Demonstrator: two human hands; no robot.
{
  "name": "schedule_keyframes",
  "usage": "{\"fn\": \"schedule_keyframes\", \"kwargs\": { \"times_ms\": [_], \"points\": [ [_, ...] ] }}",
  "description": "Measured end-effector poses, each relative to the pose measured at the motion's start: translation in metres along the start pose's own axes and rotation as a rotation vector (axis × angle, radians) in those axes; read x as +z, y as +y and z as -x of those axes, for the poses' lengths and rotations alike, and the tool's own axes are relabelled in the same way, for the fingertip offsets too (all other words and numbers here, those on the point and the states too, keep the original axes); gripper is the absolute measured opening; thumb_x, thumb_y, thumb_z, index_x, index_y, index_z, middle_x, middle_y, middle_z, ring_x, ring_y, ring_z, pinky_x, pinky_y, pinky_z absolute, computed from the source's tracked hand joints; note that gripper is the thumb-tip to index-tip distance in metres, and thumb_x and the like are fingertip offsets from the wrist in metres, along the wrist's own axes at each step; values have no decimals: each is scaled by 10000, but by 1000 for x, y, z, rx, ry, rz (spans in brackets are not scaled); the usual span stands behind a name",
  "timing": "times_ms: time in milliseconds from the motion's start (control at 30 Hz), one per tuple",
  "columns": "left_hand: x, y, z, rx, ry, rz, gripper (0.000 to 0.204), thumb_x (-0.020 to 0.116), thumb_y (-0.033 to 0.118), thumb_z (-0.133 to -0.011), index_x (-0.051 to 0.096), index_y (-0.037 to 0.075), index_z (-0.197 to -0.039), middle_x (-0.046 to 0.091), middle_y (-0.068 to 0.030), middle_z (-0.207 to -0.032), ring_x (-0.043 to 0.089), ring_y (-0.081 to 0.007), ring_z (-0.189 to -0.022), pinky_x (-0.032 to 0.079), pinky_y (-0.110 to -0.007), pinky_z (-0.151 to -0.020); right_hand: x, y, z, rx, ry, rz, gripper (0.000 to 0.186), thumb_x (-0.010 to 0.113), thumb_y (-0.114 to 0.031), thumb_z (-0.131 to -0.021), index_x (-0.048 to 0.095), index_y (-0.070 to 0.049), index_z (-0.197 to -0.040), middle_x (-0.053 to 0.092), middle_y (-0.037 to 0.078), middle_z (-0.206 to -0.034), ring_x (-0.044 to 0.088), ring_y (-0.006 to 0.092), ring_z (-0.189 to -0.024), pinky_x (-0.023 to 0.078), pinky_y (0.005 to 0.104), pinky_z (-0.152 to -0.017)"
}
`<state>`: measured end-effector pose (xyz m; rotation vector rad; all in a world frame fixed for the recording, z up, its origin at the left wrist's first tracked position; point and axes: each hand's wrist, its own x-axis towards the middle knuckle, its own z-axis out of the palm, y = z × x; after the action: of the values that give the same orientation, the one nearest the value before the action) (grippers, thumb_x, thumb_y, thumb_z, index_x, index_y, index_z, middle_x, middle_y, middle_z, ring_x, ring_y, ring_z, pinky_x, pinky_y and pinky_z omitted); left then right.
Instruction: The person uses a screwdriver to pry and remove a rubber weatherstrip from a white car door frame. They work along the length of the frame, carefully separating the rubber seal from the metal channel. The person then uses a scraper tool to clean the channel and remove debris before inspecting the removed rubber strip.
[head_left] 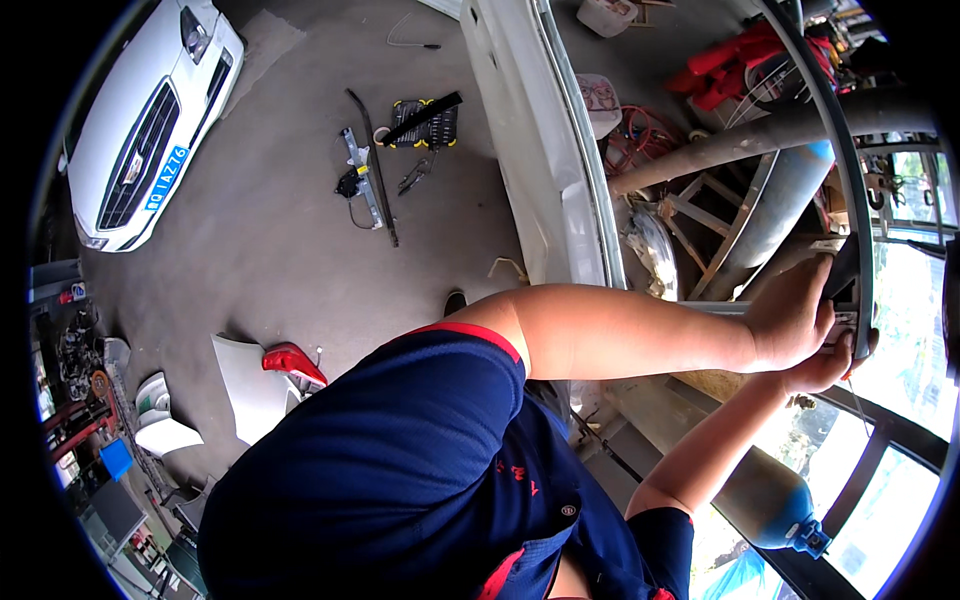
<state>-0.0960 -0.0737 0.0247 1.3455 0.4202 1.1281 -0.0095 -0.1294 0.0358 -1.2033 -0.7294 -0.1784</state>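
— Where are the hands?

— Both are up at the right, on the dark curved rubber strip (pixel 848 170) that runs along the edge of the white car door frame (pixel 545 150). The left hand (pixel 790 318) has its grip clamped on the strip's lower end; the right hand (pixel 825 368) sits just under it, fingers curled against the same end, though I cannot tell how firmly they close.

— And around them?

— On the grey concrete floor (pixel 280 260) lie a black-and-yellow tool case (pixel 425 125) and a metal window regulator (pixel 360 180); a white car (pixel 150 110) stands well apart at the left.
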Motion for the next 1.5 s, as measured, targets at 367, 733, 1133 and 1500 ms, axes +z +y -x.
{"fn": "schedule_keyframes", "kwargs": {
  "times_ms": [367, 733, 1133, 1500],
  "points": [
    [-58, 34, -4, -199, -281, 124, 135, 516, 89, -959, 565, 0, -1049, 612, -114, -701, 569, -236, -502, 456, -359, -465, 33, -22, 46, 4, 13, -391, 380, 536, 29, -843, 596, 29, -1219, 631, 166, -1287, 583, 139, -984, 482, 278, -872],
    [-107, 69, 30, -332, -459, 35, 216, 441, 115, -1036, 559, 17, -1187, 613, -25, -748, 468, -62, -404, 369, -213, -354, 41, -62, 117, -338, 84, -18, 398, 618, 42, -696, 690, 22, -1086, 688, 239, -1188, 701, 299, -1052, 547, 340, -895],
    [-125, 81, 34, -423, -536, 0, 302, 447, 90, -1020, 547, 10, -1293, 639, -29, -789, 492, -69, -422, 396, -222, -370, 27, -71, 124, -262, -138, -29, 403, 636, 68, -763, 624, 19, -1163, 611, 259, -1281, 629, 294, -1135, 485, 368, -977],
    [-145, 86, 33, -425, -531, 9, 255, 436, 93, -1037, 535, -26, -1240, 570, -32, -675, 471, -74, -405, 394, -240, -355, 3, -34, 160, 449, -222, -899, 524, 551, -251, -1027, 478, 45, -1453, 548, 199, -1427, 592, 154, -1020, 497, 300, -898]
  ]
}}
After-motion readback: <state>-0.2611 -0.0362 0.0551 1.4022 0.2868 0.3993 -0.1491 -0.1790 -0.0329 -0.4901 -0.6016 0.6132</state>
